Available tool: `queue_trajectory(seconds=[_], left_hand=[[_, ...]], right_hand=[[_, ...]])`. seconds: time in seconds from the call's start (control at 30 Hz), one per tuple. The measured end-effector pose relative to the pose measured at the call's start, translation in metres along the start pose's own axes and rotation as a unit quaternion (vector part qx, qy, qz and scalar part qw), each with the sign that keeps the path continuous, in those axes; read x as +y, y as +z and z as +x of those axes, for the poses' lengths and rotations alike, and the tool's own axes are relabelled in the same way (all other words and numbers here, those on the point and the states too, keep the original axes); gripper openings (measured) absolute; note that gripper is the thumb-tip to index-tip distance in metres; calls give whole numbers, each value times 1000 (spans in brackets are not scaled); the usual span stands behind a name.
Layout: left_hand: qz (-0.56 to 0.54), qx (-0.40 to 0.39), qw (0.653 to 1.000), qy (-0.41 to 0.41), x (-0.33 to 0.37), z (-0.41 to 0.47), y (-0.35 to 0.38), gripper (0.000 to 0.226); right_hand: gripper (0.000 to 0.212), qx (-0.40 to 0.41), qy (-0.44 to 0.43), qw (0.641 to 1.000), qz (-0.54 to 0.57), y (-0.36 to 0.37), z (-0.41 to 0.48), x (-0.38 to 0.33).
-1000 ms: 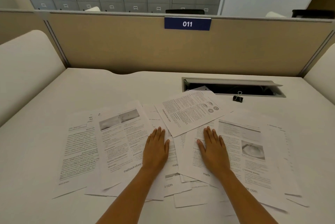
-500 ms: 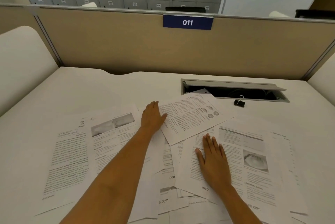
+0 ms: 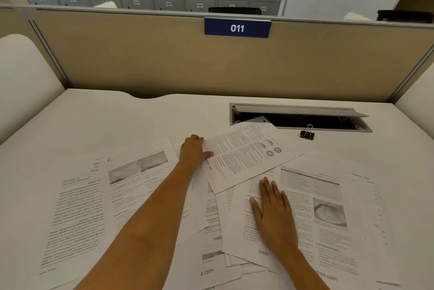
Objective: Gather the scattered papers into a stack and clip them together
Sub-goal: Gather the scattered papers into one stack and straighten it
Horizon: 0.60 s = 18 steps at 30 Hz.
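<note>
Papers (image 3: 150,195) lie scattered & overlapping across the white desk (image 3: 117,116), printed b/w text w/ grey photos, some angled. Top sheet (image 3: 244,155) sits tilted, w/ round diagrams. Left hand (image 3: 193,152) grips that sheet's left edge, thumb on top, fingers curled at the edge. Right hand (image 3: 273,212) lies flat, fingers together, pressing a page. Black binder clip (image 3: 307,133) stands apart, just beside the cable slot (image 3: 303,116).
</note>
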<state>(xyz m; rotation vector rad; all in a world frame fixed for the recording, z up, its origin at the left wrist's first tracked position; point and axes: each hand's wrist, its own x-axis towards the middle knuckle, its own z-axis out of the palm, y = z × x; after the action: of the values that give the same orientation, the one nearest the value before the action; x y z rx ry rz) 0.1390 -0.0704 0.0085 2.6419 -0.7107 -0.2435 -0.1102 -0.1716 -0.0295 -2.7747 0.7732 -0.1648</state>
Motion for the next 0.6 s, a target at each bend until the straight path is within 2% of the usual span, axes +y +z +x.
queue_trajectory(seconds=[0.13, 0.33, 0.43, 0.53, 0.6], left_hand=[[-1, -19, 999, -25, -7, 0, 1, 89], [-1, 15, 1000, -9, 0, 0, -1, 82], [-73, 42, 996, -16, 6, -1, 1, 66], [-143, 110, 984, -7, 15, -2, 3, 23], [-208, 160, 965, -16, 26, -10, -4, 22]], right_hand=[[85, 3, 1, 1000, 8, 0, 1, 0], [82, 10, -2, 1000, 6, 2, 0, 1], [80, 14, -5, 1000, 13, 3, 0, 1], [80, 11, -7, 1000, 12, 3, 1, 1], [78, 13, -4, 1000, 18, 1, 1, 2]])
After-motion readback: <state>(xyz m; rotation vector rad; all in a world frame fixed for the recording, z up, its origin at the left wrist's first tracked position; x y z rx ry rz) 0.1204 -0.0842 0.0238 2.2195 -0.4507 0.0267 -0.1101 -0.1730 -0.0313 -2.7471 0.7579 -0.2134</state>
